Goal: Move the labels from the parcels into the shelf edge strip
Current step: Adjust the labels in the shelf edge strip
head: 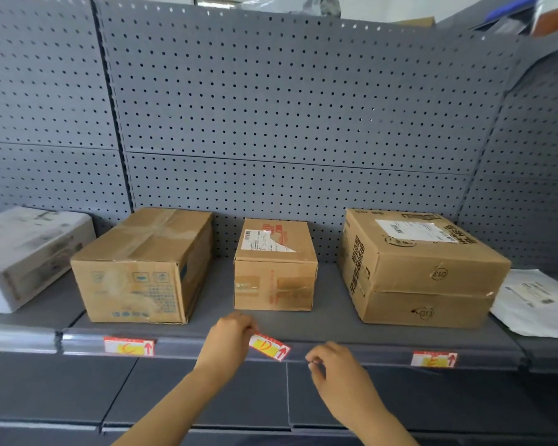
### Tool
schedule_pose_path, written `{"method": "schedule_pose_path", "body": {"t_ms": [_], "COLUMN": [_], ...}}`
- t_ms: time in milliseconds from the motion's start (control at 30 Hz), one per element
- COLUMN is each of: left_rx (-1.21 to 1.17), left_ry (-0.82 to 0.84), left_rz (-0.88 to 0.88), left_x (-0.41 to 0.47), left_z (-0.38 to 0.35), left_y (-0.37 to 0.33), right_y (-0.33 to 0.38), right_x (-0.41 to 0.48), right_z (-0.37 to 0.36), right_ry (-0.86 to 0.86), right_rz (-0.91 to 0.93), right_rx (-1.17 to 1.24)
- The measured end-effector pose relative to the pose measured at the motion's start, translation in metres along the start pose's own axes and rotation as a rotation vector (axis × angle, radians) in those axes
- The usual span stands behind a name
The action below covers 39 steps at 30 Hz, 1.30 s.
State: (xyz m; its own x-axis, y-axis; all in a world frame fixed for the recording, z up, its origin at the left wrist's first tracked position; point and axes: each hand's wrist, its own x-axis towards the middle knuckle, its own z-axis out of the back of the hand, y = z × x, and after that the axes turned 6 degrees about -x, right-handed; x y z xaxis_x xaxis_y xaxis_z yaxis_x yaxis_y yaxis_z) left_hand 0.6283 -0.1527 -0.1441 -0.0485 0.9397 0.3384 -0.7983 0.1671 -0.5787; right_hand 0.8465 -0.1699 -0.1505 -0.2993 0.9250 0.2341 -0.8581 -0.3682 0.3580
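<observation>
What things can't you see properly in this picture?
- Tilted red-and-yellow label, head view: its left end is hidden by the left hand.
- White shipping sticker on the small middle cardboard box: print too small and blurred.
- Right hand: curled fingers hide whether it holds anything.
- White parcel: cut off by the left edge.

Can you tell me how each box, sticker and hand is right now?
Left box: shut, taped, on the shelf.
Middle box: shut, its shipping label partly torn.
Right box: shut, on the shelf.
Left label: seated in the edge strip.
Right label: seated in the strip.
Middle label: tilted, not yet seated.
Left hand: pinching the middle label.
Right hand: holding nothing, fingers curled.
</observation>
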Motion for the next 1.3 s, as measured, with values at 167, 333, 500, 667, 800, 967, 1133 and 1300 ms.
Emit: {"method": "schedule_pose_path", "body": {"t_ms": [167, 333, 500, 667, 800, 967, 1133, 1300], "left_rx": [-0.018, 0.034, 0.276, 0.362, 0.348, 0.333, 0.322, 0.218], "left_ry": [0.033, 0.138, 0.169, 0.214, 0.222, 0.228, 0.255, 0.276], "left_rz": [0.006, -0.069, -0.179, -0.293, -0.393, -0.41, -0.373, -0.302], "left_x": [-0.002, -0.002, -0.003, -0.006, -0.01, -0.018, -0.02, -0.017], "left_z": [-0.002, -0.015, -0.016, -0.013, -0.021, -0.027, -0.026, -0.008], "left_y": [0.005, 0.01, 0.02, 0.036, 0.042, 0.038, 0.033, 0.028], "right_y": [0.007, 0.021, 0.03, 0.039, 0.04, 0.039, 0.041, 0.043], "right_x": [0.018, 0.029, 0.035, 0.032, 0.03, 0.028, 0.03, 0.03], "right_z": [-0.006, -0.016, -0.023, -0.032, -0.036, -0.039, -0.037, -0.032], "right_ry": [-0.032, -0.054, -0.045, -0.058, -0.085, -0.057, -0.007, 0.023], "right_rz": [0.028, 0.061, 0.033, 0.04, 0.039, 0.051, 0.051, 0.059], "right_rx": [-0.008, -0.082, -0.134, -0.186, -0.216, -0.266, -0.315, -0.33]}}
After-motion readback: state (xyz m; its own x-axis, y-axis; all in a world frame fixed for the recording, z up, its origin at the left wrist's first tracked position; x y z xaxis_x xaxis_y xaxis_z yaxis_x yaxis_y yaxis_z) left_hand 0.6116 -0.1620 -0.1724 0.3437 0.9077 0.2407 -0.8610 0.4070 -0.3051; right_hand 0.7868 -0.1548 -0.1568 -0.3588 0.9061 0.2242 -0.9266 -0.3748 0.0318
